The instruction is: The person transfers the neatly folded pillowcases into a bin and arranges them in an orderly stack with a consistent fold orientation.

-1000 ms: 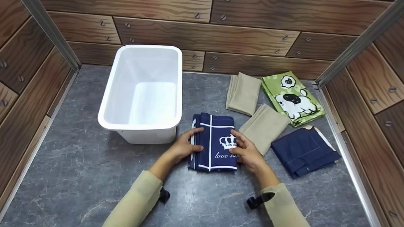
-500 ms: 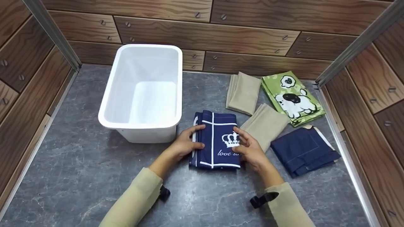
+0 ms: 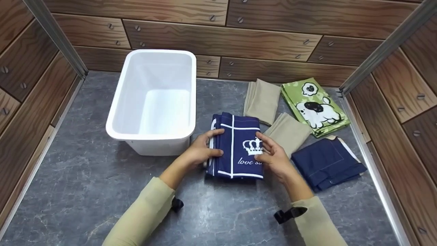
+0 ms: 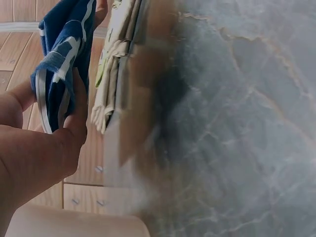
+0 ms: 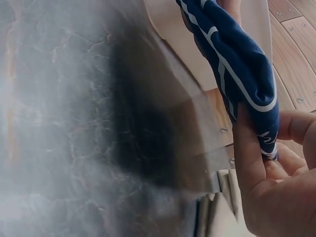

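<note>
Both hands hold a folded navy cloth (image 3: 246, 138) printed with white lines, a white crown and lettering. My left hand (image 3: 199, 149) grips its left edge, thumb and a finger on the top face. On the opposite edge my right hand (image 3: 277, 158) pinches it beside the crown. Seen edge-on in the left wrist view, the cloth (image 4: 66, 49) has several layers and is raised off the grey tabletop. The right wrist view shows the same cloth (image 5: 242, 64) sagging between the hands, its end between thumb and fingers.
A deep white bin (image 3: 150, 137) stands at the left, nothing inside it. At the right lie two folded beige cloths (image 3: 264, 99), a green cloth with a dog print (image 3: 314, 106) and another folded navy cloth (image 3: 327, 164). Wood-patterned walls (image 3: 266, 44) enclose the tabletop.
The crown-printed cloth has moved up and slightly right in the head view, both hands keeping hold of it. A shadow now shows beneath it. The bin and other cloths stay put.
</note>
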`<state>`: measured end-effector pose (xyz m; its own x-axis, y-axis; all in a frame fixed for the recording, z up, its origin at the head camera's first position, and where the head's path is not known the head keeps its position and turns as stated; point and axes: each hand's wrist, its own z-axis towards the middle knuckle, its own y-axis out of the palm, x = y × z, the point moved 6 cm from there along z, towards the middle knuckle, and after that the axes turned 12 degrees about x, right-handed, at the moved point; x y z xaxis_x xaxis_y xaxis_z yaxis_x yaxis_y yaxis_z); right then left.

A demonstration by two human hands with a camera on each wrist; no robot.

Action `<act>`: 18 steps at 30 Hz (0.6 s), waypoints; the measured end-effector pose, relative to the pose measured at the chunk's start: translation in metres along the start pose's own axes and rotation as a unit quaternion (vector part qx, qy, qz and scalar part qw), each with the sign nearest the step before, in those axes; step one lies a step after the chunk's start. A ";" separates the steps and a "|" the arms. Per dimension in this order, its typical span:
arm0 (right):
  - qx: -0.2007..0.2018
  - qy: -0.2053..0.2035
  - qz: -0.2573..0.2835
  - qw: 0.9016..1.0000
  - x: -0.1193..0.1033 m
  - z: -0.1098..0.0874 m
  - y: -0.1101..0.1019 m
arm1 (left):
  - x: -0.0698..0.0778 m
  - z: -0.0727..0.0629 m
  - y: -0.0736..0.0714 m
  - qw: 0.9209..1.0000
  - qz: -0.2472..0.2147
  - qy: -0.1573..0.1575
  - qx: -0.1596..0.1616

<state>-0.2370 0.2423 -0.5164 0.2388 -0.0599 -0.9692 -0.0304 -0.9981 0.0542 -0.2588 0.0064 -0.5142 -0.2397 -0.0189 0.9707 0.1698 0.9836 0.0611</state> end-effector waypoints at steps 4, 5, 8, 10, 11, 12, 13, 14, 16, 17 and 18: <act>-0.006 0.009 0.016 1.000 -0.008 -0.001 0.001 | 0.009 -0.001 -0.001 1.000 0.011 0.008 0.001; -0.010 0.010 0.021 1.000 -0.010 -0.002 0.001 | 0.011 -0.001 -0.001 1.000 0.009 0.007 0.000; -0.021 0.005 0.031 0.999 -0.017 -0.003 0.002 | 0.018 -0.002 0.001 1.000 -0.001 0.007 -0.004; -0.024 -0.001 0.036 0.999 -0.023 -0.003 0.002 | 0.023 -0.002 0.003 1.000 -0.007 0.012 -0.011; -0.024 -0.003 0.039 0.999 -0.025 -0.004 0.001 | 0.026 -0.002 0.004 1.000 -0.009 0.014 -0.014; -0.024 -0.005 0.040 0.999 -0.027 -0.005 0.000 | 0.029 -0.003 0.005 1.000 -0.008 0.018 -0.016; -0.023 -0.007 0.040 0.999 -0.030 -0.005 0.000 | 0.032 -0.003 0.006 1.000 -0.006 0.022 -0.018; -0.023 -0.007 0.040 0.999 -0.032 -0.006 -0.001 | 0.034 -0.003 0.007 0.999 -0.003 0.026 -0.019; -0.024 -0.008 0.041 0.999 -0.036 -0.007 -0.003 | 0.039 -0.003 0.008 0.999 0.006 0.034 -0.018; -0.024 -0.009 0.044 0.999 -0.038 -0.008 -0.004 | 0.042 -0.002 0.009 0.999 0.011 0.038 -0.017; -0.025 -0.010 0.047 0.999 -0.040 -0.008 -0.004 | 0.045 -0.002 0.009 0.999 0.017 0.044 -0.017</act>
<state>-0.2386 0.2487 -0.4762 0.2182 -0.1538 -0.9637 -0.0035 -0.9876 0.1568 -0.2659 0.0142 -0.4697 -0.1487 -0.0027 0.9889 0.2101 0.9771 0.0343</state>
